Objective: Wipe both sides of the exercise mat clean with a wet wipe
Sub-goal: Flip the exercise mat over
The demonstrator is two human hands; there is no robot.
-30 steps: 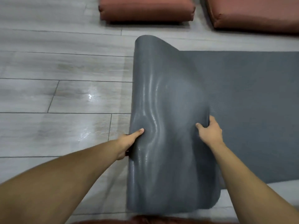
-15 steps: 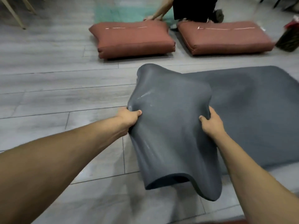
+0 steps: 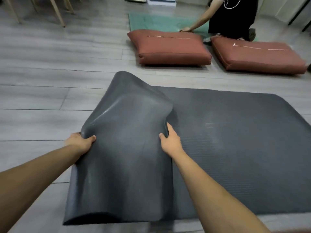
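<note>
A dark grey exercise mat [image 3: 235,148] lies on the wooden floor, its left end folded over so the smooth, slightly shiny underside [image 3: 124,157] faces up. My left hand [image 3: 79,142] grips the left edge of the folded part, thumb on top. My right hand [image 3: 170,140] grips the right edge of the fold, fingers tucked under it. The fold bulges up between my hands. No wet wipe is in view.
Two reddish-brown floor cushions [image 3: 170,47] [image 3: 257,55] lie beyond the mat. Behind them a person in black [image 3: 232,15] kneels on a green mat [image 3: 161,21]. Wooden chair legs [image 3: 55,10] stand at the far left. Grey plank floor [image 3: 42,98] stretches left.
The view has lifted and shifted, bringing the cushions and the other person into sight. The folded end has come down from its raised, crumpled shape and lies lower over the mat, both hands still gripping.
</note>
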